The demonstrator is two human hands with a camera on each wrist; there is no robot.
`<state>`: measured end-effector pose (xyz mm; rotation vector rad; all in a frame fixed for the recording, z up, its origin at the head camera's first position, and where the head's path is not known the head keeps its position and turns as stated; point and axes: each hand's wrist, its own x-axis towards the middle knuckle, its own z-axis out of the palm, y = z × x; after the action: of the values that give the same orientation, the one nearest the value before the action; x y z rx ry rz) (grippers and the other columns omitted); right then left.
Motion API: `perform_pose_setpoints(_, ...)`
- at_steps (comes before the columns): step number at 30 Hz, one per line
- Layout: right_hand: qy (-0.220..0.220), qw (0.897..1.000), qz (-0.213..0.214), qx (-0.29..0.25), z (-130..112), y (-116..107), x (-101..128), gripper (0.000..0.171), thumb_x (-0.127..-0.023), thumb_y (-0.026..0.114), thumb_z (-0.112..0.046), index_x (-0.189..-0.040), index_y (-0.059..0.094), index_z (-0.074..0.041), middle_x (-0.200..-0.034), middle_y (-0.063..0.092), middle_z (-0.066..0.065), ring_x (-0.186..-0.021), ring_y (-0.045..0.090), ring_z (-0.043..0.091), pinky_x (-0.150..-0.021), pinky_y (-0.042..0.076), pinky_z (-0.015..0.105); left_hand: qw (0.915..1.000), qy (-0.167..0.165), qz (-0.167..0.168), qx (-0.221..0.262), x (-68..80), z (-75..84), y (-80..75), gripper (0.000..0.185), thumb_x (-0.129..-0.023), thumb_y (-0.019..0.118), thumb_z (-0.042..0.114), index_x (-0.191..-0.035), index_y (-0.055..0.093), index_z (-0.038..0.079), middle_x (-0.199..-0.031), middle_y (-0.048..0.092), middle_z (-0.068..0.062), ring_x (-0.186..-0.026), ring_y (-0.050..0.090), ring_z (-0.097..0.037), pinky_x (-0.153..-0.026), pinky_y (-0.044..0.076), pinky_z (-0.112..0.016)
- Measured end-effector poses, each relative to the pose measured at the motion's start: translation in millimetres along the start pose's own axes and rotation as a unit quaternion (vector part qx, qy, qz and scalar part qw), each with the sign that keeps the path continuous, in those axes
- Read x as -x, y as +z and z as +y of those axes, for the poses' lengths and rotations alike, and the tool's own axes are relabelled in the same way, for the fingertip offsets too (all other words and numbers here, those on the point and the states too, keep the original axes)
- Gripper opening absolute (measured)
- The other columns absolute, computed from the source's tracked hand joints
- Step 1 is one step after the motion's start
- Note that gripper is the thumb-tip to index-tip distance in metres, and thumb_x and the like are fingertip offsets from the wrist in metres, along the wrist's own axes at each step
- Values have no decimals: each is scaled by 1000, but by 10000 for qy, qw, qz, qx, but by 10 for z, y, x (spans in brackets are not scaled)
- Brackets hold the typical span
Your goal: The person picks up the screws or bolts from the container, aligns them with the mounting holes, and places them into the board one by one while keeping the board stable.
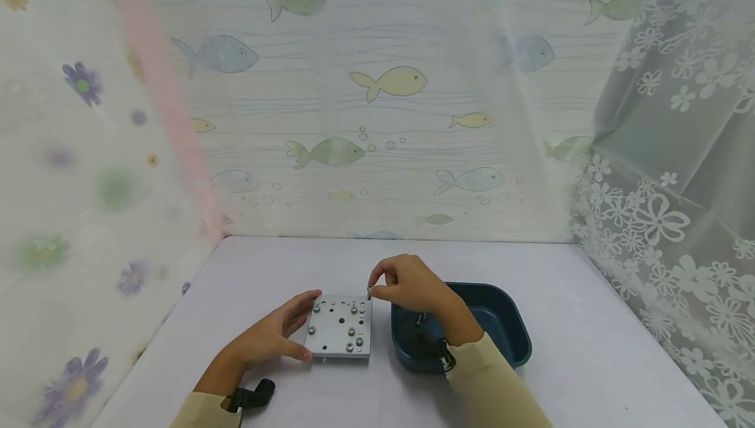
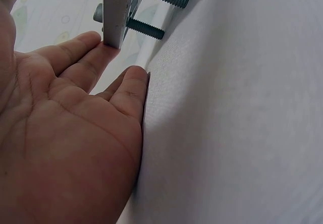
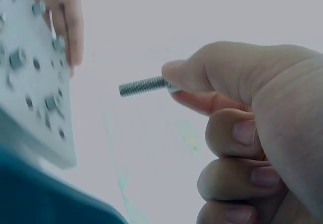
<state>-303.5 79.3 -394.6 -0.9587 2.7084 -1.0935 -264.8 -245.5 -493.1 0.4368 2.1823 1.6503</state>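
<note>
The thumb and forefinger of the right hand [image 1: 413,287] pinch the head end of a threaded bolt [image 3: 144,86]; in the right wrist view its shank points left at mid-frame, apart from the plate, and the other fingers are curled below. The left hand [image 1: 278,331] holds the metal plate [image 1: 329,335] by its left edge, thumb at the lower-left corner and fingers at the upper-left one.

The plate lies just below the centre of the head view, set with several socket-head screws [image 1: 311,330] and dotted with holes; threaded shanks [image 2: 146,28] protrude from its underside in the left wrist view. Just right of it stands a dark blue bin [image 1: 501,310], partly behind the right forearm, with a small metal piece [image 1: 421,318] inside. Both rest on the white desk [image 1: 318,398]. A fish-print curtain [image 1: 401,80] fills the upper frame, with white lace [image 1: 660,218] at the right.
</note>
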Motion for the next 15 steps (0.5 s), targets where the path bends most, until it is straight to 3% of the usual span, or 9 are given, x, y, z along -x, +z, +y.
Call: perform_pose_setpoints(15, 218, 9998, 9, -46, -170, 453, -64, 7, -94, 74, -28, -100, 76, -25, -56, 51, -6, -47, 45, 10, -42, 36, 23, 10000, 41, -63, -24, 21, 51, 12, 124, -67, 95, 6, -166, 21, 18, -172, 21, -11, -161, 17, -32, -129, 18, -41)
